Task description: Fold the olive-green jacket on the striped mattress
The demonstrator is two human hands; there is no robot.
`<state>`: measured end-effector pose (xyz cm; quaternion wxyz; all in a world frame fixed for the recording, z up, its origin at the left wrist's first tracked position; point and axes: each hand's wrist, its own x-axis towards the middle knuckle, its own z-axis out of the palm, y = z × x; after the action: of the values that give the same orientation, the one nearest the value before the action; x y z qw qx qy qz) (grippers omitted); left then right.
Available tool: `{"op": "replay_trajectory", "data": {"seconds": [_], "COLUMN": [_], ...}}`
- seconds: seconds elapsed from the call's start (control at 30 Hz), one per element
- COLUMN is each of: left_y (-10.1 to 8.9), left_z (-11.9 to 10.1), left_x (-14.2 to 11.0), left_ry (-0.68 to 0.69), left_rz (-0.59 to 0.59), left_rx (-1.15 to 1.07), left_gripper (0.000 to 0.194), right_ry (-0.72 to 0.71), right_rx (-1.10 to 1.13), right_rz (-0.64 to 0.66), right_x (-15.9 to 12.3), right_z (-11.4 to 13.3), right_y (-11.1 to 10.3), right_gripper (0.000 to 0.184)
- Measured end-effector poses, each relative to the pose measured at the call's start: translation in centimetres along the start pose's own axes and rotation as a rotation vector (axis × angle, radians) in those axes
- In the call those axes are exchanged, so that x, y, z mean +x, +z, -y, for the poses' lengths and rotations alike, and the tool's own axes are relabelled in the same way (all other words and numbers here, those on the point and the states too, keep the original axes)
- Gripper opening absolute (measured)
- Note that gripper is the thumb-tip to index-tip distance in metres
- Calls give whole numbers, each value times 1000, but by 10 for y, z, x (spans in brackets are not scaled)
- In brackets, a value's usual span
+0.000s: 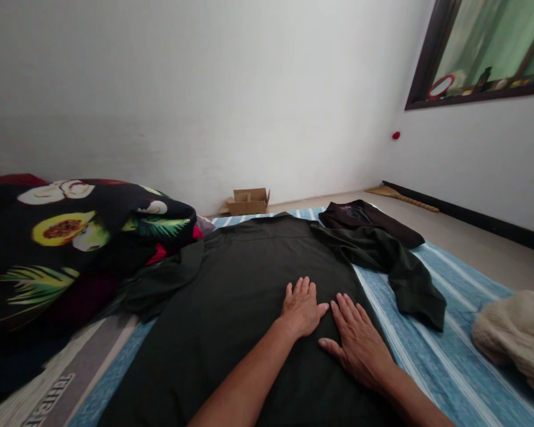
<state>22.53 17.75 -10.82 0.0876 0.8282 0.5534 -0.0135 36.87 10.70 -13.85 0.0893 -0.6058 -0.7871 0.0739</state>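
A dark green long-sleeved shirt (231,296) lies spread out, back side up, its collar at the far end. Its right-hand sleeve stretches out over a blue striped sheet (454,302), while the left-hand one runs toward a heap of bedding. My left hand (303,309) rests flat on the middle of the shirt's back, fingers stretched out. Just to the right, my right hand (358,341) also lies flat on the cloth, thumb spread toward the left hand. Neither hand holds anything.
At left is piled a black fruit-print blanket (115,237). A folded dark brown garment (374,222) lies beyond the right-hand sleeve. A beige fluffy cloth (516,332) sits at the right edge. By the wall stand a cardboard box (248,203) and, farther right, a broom (400,194).
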Motion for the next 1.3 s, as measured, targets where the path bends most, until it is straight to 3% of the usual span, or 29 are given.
{"op": "replay_trajectory", "data": {"seconds": [0.17,0.37,0.6,0.7,0.83,0.93,1.1,1.3], "left_y": [-14,1,13,17,22,23,24,26], "left_z": [4,8,10,12,13,13,13,12], "left_x": [32,65,66,67,68,67,67,67], "left_ry": [38,-23,-21,-14,-8,-14,-17,-18], "left_rz": [-141,-78,-82,-113,-136,-138,-150,-146], "left_rx": [-11,-29,4,6,-16,-33,-35,-35], "left_gripper": [42,64,73,73,75,74,74,75], "right_ry": [11,22,42,63,22,71,190,221], "right_rx": [9,24,56,108,275,340,329,310], "right_rz": [20,52,51,-2,-184,-216,-211,-193], "right_x": [0,3,2,4,39,89,154,163], "right_z": [1,0,-2,-6,-16,-26,-43,-54], "right_y": [-2,-3,3,-4,-32,-46,-30,-10], "right_gripper": [87,87,86,75,40,31,25,22]}}
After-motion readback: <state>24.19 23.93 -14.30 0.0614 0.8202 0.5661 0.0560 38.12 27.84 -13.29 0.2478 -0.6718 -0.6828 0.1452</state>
